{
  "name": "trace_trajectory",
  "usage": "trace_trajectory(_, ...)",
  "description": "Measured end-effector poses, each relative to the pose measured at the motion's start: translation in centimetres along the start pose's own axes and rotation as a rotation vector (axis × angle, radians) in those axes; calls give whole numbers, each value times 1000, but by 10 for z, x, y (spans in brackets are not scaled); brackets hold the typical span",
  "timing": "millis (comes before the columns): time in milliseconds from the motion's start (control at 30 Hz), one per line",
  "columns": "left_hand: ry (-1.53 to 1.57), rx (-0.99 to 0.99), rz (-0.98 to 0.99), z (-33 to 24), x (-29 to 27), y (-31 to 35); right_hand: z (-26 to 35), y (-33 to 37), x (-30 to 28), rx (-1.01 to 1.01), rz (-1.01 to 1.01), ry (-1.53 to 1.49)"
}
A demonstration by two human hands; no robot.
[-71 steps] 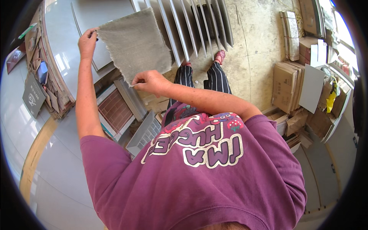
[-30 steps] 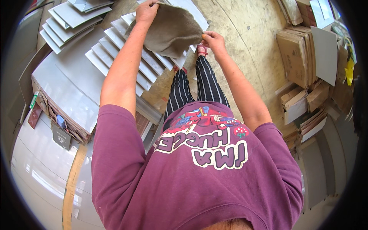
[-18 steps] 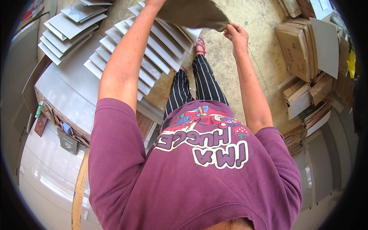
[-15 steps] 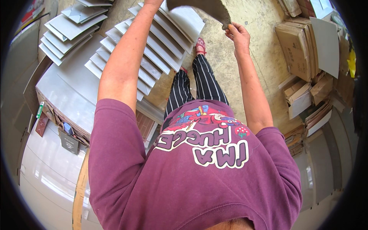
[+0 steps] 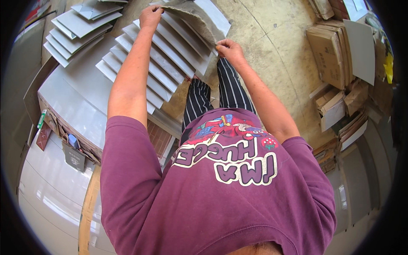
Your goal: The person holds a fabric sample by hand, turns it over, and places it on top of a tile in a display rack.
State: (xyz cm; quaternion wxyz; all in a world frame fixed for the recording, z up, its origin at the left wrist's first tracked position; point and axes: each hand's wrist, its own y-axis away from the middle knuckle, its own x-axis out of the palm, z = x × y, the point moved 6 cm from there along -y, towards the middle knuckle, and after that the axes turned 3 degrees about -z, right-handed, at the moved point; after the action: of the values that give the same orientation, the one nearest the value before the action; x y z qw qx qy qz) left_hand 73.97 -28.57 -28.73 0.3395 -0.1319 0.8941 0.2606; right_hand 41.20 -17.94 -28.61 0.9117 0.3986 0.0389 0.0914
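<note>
A grey-brown cloth (image 5: 192, 17) with a rough edge is stretched between my two hands at the top of the view. My left hand (image 5: 150, 18) pinches its left corner, above the row of tiles. On the other side, my right hand (image 5: 230, 51) has thumb and fingers closed on the lower right corner. Beneath and beside the cloth, several pale grey tiles (image 5: 168, 49) stand in a slanted, overlapping row. Part of that row is hidden by the cloth and my left forearm. I cannot tell whether the cloth touches the tiles.
Another fanned group of tiles (image 5: 78, 32) sits at the upper left, by a large glossy slab stack (image 5: 78, 95). Cardboard boxes (image 5: 325, 55) and a leaning grey panel (image 5: 359, 53) line the right side. A small dark box (image 5: 74, 156) stands at the lower left. The concrete floor (image 5: 272, 55) shows cracks.
My right hand has come left and down, bringing the cloth lower over the tiles. My left hand has moved left and down into full view, still gripping the cloth.
</note>
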Motion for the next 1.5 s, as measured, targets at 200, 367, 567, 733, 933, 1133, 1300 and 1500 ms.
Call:
trace_trajectory(200,-92,-54,-55,60,-78,39,-12,51,76,-7,152,208)
trace_trajectory(367,-170,-48,-119,116,-141,73,-19,93,137,29,286,229)
trace_trajectory(567,-21,-94,-191,174,-215,135,-37,132,212,-150,399,514)
trace_trajectory(733,-7,-160,-261,212,-277,195,-41,170,270,-151,570,473)
trace_trajectory(933,76,-280,-401,245,-341,258,-30,219,331,-235,746,498)
trace_trajectory(1133,273,-174,-677,230,-409,282,16,259,369,-244,909,416)
trace_trajectory(1300,295,-41,-683,163,-415,255,42,252,361,-160,955,115)
trace_trajectory(1500,175,44,-473,114,-331,183,34,193,294,32,761,-72)
